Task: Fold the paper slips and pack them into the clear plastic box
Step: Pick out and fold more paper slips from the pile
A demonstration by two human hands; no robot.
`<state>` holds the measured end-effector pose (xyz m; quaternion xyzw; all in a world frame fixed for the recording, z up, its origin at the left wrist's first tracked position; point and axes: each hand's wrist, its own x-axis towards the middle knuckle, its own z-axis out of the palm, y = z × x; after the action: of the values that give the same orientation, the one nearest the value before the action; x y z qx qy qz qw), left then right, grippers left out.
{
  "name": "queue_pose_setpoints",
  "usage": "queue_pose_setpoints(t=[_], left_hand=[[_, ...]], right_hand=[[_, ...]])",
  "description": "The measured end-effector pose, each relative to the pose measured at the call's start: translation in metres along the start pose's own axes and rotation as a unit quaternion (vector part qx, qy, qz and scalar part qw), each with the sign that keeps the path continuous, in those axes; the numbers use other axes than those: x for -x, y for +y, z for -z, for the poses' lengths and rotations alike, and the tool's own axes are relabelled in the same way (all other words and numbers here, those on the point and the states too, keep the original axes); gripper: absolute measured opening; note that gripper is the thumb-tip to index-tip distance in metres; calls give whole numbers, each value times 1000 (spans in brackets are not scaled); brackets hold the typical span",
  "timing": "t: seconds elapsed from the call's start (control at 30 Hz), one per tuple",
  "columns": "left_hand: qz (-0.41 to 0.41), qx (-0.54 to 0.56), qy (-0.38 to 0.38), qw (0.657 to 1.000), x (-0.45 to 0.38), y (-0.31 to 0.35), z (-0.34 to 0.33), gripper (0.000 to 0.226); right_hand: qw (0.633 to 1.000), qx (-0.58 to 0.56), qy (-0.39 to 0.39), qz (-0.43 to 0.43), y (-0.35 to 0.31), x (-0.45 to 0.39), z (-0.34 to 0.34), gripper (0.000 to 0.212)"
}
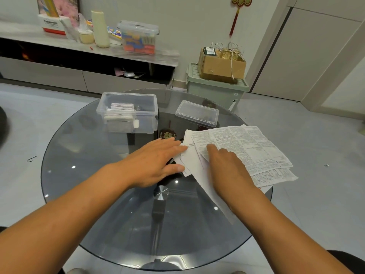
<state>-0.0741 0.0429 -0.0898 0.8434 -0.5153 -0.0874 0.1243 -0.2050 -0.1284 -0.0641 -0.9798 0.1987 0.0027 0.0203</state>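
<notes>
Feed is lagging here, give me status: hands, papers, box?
Left hand flat on papers' left edge, right hand pressing on top. Box open, folded slips inside. Lid set beside it.

Two hands are over the one round glass tabletop [83,175]: the left hand [156,161] and the right hand [227,167]. One open clear plastic box [128,112] holds a batch of folded slips [120,113], too tightly packed to count. One loose lid [197,113] lies beside it. One pile of printed paper sheets [246,149] has at least three layers showing.
</notes>
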Motion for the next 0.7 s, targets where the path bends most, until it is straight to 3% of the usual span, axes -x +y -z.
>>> queue_pose_setpoints(t=[0.13,0.23,0.37,0.43,0.57,0.7], left_hand=[[14,30,20,999,5,2,5,72],[26,87,71,993,8,1,11,84],[16,101,71,992,14,-9,20,112],[-4,95,42,995,22,-17,24,114],[-16,76,31,997,39,-29,26,91],[-26,62,39,997,48,-35,16,41]], right_hand=[[999,-20,26,-12,4,-6,-9,18],[990,-136,42,11,4,-2,-16,28],[956,-251,1,152,-13,16,-19,29],[932,-289,-34,215,-19,25,-16,25],[898,-351,-108,241,-10,37,-2,24],[877,-410,-170,185,8,38,9,23]])
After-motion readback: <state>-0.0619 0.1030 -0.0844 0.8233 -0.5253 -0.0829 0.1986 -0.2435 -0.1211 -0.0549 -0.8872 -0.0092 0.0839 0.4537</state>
